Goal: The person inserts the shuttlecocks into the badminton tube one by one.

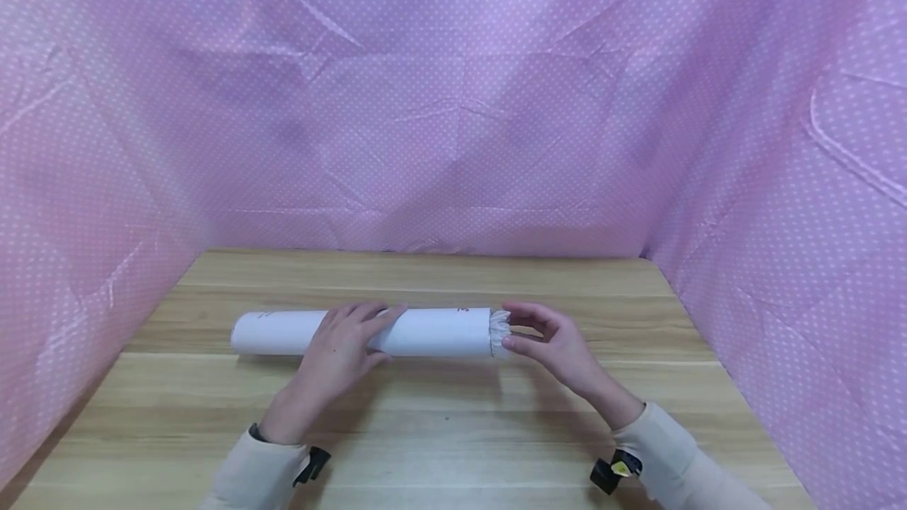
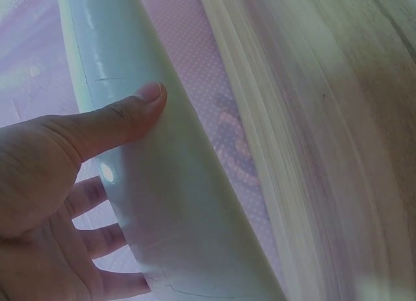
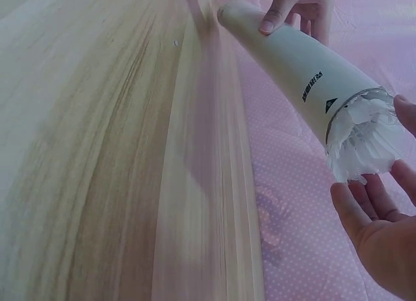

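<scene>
A long white tube (image 1: 439, 333) lies sideways above the wooden table, with small print on it and crinkled clear plastic (image 3: 367, 135) bunched at its right end. My left hand (image 1: 343, 341) grips it left of its middle. In the left wrist view the thumb of my left hand (image 2: 39, 184) lies along the near side of the tube (image 2: 175, 203), the other fingers partly hidden behind it. My right hand (image 1: 556, 341) is at the plastic end, thumb and fingers curved round the frill. In the right wrist view the fingertips of my right hand (image 3: 390, 249) meet the plastic's edge.
The wooden table (image 1: 439, 447) spreads beneath both arms. A pink dotted cloth (image 1: 453, 101) hangs behind the table and along both sides. Dark wrist straps (image 1: 616, 471) show at the cuffs of the light sleeves.
</scene>
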`<state>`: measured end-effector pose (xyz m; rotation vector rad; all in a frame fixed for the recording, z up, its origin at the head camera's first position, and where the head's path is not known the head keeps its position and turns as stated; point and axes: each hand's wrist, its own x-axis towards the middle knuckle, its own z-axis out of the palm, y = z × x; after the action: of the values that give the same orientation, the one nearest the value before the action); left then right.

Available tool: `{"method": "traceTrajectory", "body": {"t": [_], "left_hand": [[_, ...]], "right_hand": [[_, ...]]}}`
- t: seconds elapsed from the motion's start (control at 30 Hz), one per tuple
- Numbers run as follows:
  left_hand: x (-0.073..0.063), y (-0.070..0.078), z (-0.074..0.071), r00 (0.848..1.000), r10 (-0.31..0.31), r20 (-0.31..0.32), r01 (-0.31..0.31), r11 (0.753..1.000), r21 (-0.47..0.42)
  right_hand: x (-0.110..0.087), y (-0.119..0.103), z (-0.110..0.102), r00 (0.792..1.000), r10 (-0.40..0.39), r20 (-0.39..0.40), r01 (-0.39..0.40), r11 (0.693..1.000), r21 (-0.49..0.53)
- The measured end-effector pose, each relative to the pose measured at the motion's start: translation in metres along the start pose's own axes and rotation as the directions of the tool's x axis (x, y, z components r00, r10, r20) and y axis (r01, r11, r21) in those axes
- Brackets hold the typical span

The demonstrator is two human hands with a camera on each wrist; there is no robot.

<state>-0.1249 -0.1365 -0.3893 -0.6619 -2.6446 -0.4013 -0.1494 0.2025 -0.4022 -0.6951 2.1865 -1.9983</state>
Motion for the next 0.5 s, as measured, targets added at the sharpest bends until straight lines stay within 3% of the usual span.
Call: {"method": "traceTrajectory", "body": {"t": [0.5], "left_hand": [[0.0032, 0.0017, 0.0005, 0.999, -0.006, 0.038, 0.007, 1.000, -0.005]], "right_hand": [[0.0037, 0.0023, 0.0070, 1.000, 0.012, -0.017, -0.012, 0.999, 0.030]]}}
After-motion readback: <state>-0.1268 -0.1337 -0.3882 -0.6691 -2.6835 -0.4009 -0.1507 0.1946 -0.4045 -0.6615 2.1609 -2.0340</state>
